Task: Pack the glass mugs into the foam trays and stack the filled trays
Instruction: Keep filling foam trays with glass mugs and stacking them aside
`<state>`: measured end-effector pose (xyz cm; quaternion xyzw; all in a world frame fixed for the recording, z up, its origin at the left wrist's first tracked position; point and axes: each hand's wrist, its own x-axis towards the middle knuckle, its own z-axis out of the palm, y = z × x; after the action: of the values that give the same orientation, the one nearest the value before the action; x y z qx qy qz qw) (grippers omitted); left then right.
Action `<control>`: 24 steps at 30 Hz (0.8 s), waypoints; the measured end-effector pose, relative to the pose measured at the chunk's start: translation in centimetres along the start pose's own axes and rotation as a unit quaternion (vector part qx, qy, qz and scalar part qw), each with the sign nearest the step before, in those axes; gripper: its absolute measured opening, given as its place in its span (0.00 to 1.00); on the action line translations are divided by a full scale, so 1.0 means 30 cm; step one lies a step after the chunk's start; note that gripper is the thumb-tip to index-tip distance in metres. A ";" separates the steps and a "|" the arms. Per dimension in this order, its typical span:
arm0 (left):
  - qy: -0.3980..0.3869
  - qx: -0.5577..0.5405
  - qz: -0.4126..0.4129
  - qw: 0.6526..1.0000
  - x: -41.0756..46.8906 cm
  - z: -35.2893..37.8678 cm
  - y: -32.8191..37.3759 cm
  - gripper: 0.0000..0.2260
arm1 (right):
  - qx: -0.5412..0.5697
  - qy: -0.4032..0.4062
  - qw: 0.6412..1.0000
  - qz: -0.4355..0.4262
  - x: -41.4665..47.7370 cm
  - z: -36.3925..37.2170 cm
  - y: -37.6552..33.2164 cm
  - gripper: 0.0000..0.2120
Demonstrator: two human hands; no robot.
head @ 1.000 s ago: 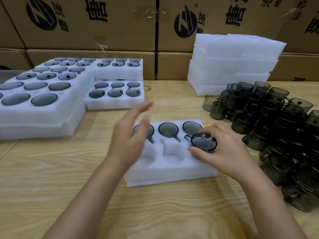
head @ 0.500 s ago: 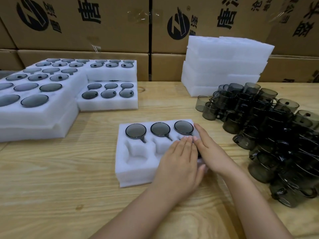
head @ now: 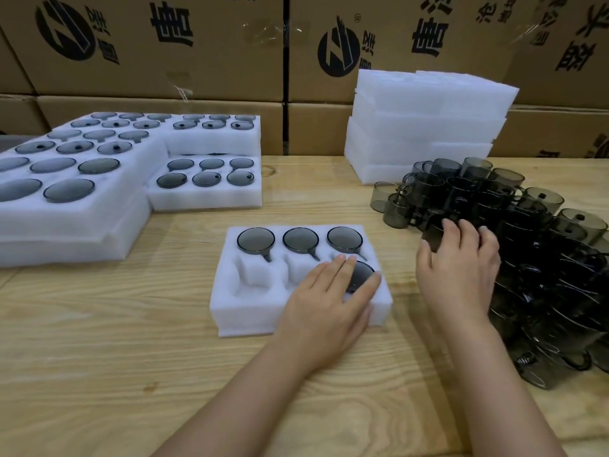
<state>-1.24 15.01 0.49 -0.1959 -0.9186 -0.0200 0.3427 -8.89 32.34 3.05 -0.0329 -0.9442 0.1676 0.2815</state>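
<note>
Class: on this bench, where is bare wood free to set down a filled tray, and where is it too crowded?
Free: the near-left table, bordered by the stacked filled trays and the part-filled tray; also the strip between the smaller tray stack and the empty foam stack. Crowded: the right side, under the mug pile.

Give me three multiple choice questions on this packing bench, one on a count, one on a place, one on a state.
1. Mugs seated in the near tray: A two; B four; C six.
2. The right hand is: A on the near tray; B out of view; C among the loose mugs.
3. The left hand is: A flat on a mug; B fisted; C pinching the tray's edge.
B: three behind, one in front. C: its fingers lie on the pile. A: straight fingers cover the front right mug.
</note>
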 end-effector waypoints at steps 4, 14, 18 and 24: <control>0.040 -0.012 0.004 0.999 -0.002 0.002 -0.026 0.15 | -0.122 -0.093 0.987 0.047 0.000 0.004 0.014 0.25; 0.079 -0.014 0.009 0.997 -0.006 0.024 -0.027 0.14 | -0.053 -0.138 0.987 -0.062 -0.023 -0.013 -0.075 0.16; 0.079 -0.014 0.010 0.997 -0.006 0.028 -0.028 0.14 | 0.019 -0.158 0.984 -0.078 -0.024 0.007 -0.057 0.19; 0.071 0.006 0.016 0.997 -0.006 0.026 -0.023 0.14 | 0.080 -0.218 0.970 -0.073 -0.007 0.069 -0.011 0.15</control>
<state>-1.87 14.46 -0.15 -0.2065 -0.8887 -0.0233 0.4086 -9.83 31.38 1.42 0.0957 -0.9663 0.2244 0.0821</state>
